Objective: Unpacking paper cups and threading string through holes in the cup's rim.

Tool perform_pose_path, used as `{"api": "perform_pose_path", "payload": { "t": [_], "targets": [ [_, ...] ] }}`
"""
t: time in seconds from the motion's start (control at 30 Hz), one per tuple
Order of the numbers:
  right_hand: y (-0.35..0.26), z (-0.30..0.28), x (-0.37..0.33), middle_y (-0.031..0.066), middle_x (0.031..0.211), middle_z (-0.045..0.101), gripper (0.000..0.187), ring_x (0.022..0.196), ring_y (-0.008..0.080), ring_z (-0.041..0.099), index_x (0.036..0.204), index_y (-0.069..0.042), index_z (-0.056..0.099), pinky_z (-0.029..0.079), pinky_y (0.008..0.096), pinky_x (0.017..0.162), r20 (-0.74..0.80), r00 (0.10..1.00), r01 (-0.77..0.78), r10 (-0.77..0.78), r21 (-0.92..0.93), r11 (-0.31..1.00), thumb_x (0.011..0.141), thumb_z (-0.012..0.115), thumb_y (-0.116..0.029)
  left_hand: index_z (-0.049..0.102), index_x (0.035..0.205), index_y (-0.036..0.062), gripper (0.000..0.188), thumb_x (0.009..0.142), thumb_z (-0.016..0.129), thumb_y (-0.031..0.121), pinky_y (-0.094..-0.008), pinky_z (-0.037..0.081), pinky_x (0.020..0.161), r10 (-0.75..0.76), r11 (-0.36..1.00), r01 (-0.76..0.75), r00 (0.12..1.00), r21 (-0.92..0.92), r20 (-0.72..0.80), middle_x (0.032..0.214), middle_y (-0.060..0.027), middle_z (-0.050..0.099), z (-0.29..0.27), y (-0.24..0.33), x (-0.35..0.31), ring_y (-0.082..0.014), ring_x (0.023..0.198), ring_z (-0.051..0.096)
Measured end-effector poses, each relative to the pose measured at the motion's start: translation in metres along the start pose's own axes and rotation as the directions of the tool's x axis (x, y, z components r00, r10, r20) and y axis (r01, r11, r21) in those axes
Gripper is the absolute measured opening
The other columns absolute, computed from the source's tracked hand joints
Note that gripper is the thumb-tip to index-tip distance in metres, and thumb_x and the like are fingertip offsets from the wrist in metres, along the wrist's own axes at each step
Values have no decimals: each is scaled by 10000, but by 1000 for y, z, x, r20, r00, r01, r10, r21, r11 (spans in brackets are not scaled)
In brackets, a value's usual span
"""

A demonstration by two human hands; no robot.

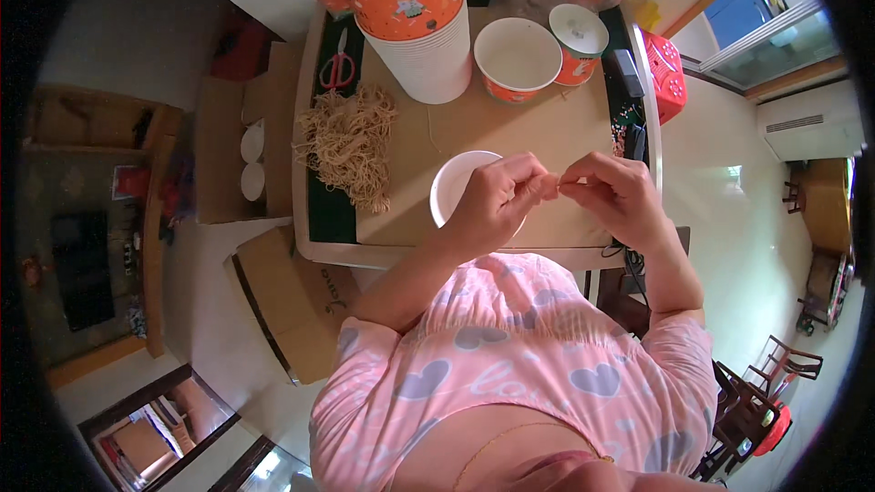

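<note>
Fingertips pinched together, my left hand [506, 193] is held over a white paper bowl [449, 184] near the table's front edge and hides part of it. My right hand [620, 193] is closed in a pinch just to the right, its fingertips almost meeting the left ones. What sits between the fingertips is too small to make out. To the left lies a tangled heap of tan string [351, 146], and one loose strand [431, 132] rests on the cardboard [547, 150] that covers the tabletop.
Farther back stand a tall stack of paper tubs [415, 50], an orange-sided bowl [517, 59] and a smaller tub [580, 41]. Red-handled scissors [337, 70] lie behind the string. An open carton [292, 305] is left of my body; a red stool [663, 77] stands beyond the table's right side.
</note>
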State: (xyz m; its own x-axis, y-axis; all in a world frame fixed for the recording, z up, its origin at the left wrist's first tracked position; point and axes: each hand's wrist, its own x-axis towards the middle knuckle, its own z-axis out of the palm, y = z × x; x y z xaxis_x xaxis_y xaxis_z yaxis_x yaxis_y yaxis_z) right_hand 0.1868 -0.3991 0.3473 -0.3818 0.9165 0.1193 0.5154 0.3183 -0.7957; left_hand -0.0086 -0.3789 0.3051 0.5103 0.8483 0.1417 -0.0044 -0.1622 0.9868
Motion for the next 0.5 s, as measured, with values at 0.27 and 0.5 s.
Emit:
{"api": "perform_pose_path", "payload": {
  "t": [0.27, 0.5],
  "targets": [
    [-5, 1, 3, 55, 671, 559, 66, 506, 110, 467, 842, -22, 608, 373, 233, 471, -48, 999, 15, -15, -1, 1000, 801, 656, -44, 469, 851, 25, 181, 960, 466, 169, -238, 395, 600, -54, 982, 62, 997, -179, 51, 693, -11, 479, 7, -6, -2, -81, 633, 444],
    [6, 12, 0, 9, 637, 527, 61, 537, 40, 427, 849, -9, 614, 350, 200, 480, -107, 989, -76, 100, 208, 975, 814, 653, -40, 475, 888, 28, 133, 928, 527, 143, -233, 403, 591, -42, 983, 38, 999, -177, -15, 727, -15, 502, 9, -13, -4, -72, 632, 457]
  ]
}}
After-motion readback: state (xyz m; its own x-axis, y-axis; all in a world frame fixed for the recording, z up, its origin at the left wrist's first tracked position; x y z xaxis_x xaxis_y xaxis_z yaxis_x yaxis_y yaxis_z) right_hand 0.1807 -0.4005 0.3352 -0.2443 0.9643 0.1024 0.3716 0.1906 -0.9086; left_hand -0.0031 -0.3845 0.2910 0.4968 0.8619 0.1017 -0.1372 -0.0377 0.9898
